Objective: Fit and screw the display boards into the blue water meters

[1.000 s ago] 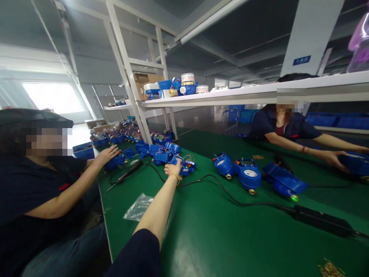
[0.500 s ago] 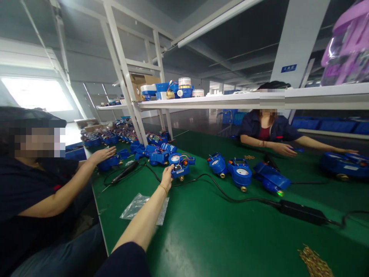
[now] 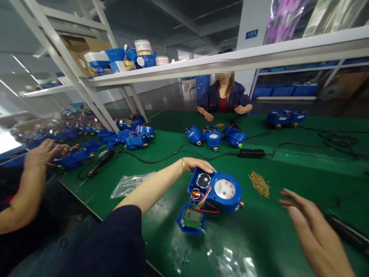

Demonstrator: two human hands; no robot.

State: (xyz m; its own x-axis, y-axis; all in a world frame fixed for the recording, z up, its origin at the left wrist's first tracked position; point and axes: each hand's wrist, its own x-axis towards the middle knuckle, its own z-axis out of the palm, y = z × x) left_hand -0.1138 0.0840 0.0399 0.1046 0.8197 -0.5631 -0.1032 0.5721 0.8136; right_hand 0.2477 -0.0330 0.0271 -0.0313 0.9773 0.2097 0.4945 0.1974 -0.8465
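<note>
Left hand (image 3: 199, 165): we hold the blue water meter (image 3: 226, 192) by its far edge.
Right hand (image 3: 314, 227): spread wide, near the little gold screws (image 3: 259, 184).
Meter spot: over our green worktop (image 3: 256, 227).

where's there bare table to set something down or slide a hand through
The green tabletop is bare right of the screws, above the right hand, and below the screws, between that hand and the wired water meter. Crowded at left, where blue meters cluster by the white rack post.
</note>
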